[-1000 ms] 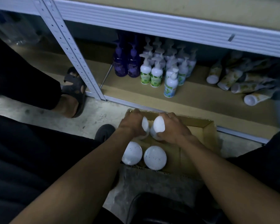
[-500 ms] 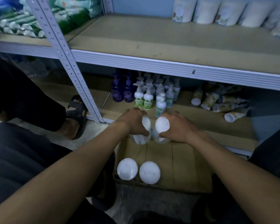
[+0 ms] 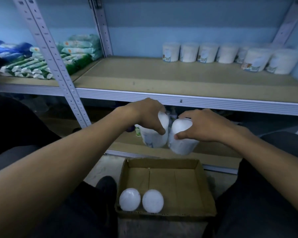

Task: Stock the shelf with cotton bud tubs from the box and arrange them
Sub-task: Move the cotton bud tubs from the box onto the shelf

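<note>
My left hand (image 3: 145, 113) grips a white cotton bud tub (image 3: 154, 137) from above, and my right hand (image 3: 202, 125) grips a second white tub (image 3: 181, 143). Both tubs hang side by side in the air, above the cardboard box (image 3: 203, 186) and just below the front edge of the middle shelf (image 3: 162, 78). Two more tubs stand in the box's near left corner, one (image 3: 129, 199) beside the other (image 3: 152, 200). Several tubs (image 3: 227, 53) are lined up at the back right of the shelf.
Grey perforated uprights (image 3: 53, 60) frame the shelf bay on the left. Green and white packets (image 3: 41, 66) fill the neighbouring bay. A lower shelf with bottles lies behind my hands, mostly hidden. My dark-clothed legs flank the box.
Both hands lifted their tubs out of the box and up toward the middle shelf. My view tilted upward, bringing the shelf and its row of tubs into sight.
</note>
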{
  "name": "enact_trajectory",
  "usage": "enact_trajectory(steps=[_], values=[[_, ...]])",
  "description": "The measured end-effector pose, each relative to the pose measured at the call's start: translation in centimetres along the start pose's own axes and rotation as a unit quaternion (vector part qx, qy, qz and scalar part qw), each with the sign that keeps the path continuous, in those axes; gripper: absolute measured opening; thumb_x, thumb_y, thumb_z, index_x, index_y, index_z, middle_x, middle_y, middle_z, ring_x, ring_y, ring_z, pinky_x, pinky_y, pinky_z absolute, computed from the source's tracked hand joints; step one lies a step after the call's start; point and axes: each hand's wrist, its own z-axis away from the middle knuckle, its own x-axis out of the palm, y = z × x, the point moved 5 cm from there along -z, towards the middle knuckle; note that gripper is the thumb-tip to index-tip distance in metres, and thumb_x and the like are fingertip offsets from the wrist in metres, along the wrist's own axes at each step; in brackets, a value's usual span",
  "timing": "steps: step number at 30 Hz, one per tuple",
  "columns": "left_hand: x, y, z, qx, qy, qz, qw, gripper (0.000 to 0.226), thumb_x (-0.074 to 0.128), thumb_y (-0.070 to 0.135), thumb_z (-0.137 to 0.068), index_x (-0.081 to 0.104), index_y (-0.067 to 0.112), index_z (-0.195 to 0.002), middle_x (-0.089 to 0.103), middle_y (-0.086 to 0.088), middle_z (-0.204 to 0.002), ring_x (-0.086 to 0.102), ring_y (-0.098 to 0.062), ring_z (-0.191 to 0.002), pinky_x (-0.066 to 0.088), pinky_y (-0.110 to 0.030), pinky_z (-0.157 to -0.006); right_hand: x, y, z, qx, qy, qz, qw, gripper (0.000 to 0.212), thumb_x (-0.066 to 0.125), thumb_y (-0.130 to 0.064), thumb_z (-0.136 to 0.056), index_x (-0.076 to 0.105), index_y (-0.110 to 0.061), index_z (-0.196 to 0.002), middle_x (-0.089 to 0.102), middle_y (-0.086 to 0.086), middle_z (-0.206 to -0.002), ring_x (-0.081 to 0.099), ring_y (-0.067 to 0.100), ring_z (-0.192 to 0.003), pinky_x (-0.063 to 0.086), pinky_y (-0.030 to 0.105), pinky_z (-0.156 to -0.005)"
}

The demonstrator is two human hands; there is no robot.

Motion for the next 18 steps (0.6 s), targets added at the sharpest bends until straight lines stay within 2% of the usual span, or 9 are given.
enact_trajectory(steps=[2, 5, 8, 10, 13, 18], values=[[-2.0, 1.3, 0.0, 0.005, 0.018, -0.017, 1.0, 0.072, 0.077, 0.051, -0.07, 0.055, 0.026, -0.135, 0.057, 0.002, -0.134, 0.054, -0.023, -0.121, 0.048, -0.042, -0.099, -2.2, 0.1, 0.9, 0.008, 0.014, 0.003, 1.0, 0.072, 0.07, -0.074, -0.06, 0.061, -0.041, -0.123, 0.063, -0.006, -0.124, 0.057, 0.019, -0.108, 0.054, 0.042, -0.087], [-5.1, 3.3, -0.3, 0.014, 0.041, -0.045, 0.998, 0.076, 0.077, 0.052, -0.071, 0.052, 0.028, -0.138, 0.052, 0.004, -0.141, 0.05, -0.021, -0.126, 0.045, -0.039, -0.103, -5.5, 0.4, 1.9, 0.032, 0.052, 0.013, 0.998, 0.081, 0.07, -0.077, -0.051, 0.059, -0.046, -0.125, 0.061, -0.002, -0.129, 0.059, 0.023, -0.108, 0.055, 0.043, -0.085], [-8.1, 5.1, -1.0, 0.027, 0.054, -0.064, 0.996, 0.08, 0.077, 0.056, -0.068, 0.052, 0.029, -0.139, 0.052, 0.006, -0.141, 0.051, -0.02, -0.126, 0.046, -0.04, -0.103, -8.7, 0.7, 2.6, 0.038, 0.069, 0.044, 0.996, 0.076, 0.075, -0.07, -0.06, 0.059, -0.041, -0.129, 0.061, -0.004, -0.132, 0.057, 0.023, -0.115, 0.052, 0.038, -0.087], [-9.9, 6.3, -1.6, 0.032, 0.055, -0.069, 0.996, 0.084, 0.077, 0.057, -0.068, 0.049, 0.029, -0.142, 0.05, 0.007, -0.143, 0.051, -0.02, -0.127, 0.049, -0.041, -0.101, -10.8, 1.1, 2.9, 0.049, 0.083, 0.053, 0.994, 0.081, 0.075, -0.071, -0.06, 0.057, -0.04, -0.133, 0.06, -0.005, -0.133, 0.061, 0.022, -0.111, 0.052, 0.036, -0.086], [-12.4, 7.9, -2.6, 0.038, 0.058, -0.065, 0.996, 0.088, 0.076, 0.06, -0.063, 0.049, 0.031, -0.141, 0.051, 0.01, -0.141, 0.057, -0.023, -0.121, 0.053, -0.043, -0.097, -13.4, 1.9, 2.9, 0.065, 0.095, 0.061, 0.991, 0.085, 0.072, -0.075, -0.053, 0.056, -0.044, -0.131, 0.062, -0.004, -0.13, 0.069, 0.022, -0.095, 0.055, 0.038, -0.083], [-15.1, 9.9, -5.5, 0.044, 0.057, -0.069, 0.995, 0.08, 0.076, 0.058, -0.063, 0.053, 0.032, -0.135, 0.054, 0.01, -0.135, 0.06, -0.026, -0.116, 0.054, -0.043, -0.094, -16.5, 4.0, 2.0, 0.096, 0.1, 0.068, 0.988, 0.093, 0.069, -0.078, -0.045, 0.053, -0.049, -0.132, 0.057, -0.001, -0.133, 0.069, 0.025, -0.097, 0.056, 0.038, -0.082]])
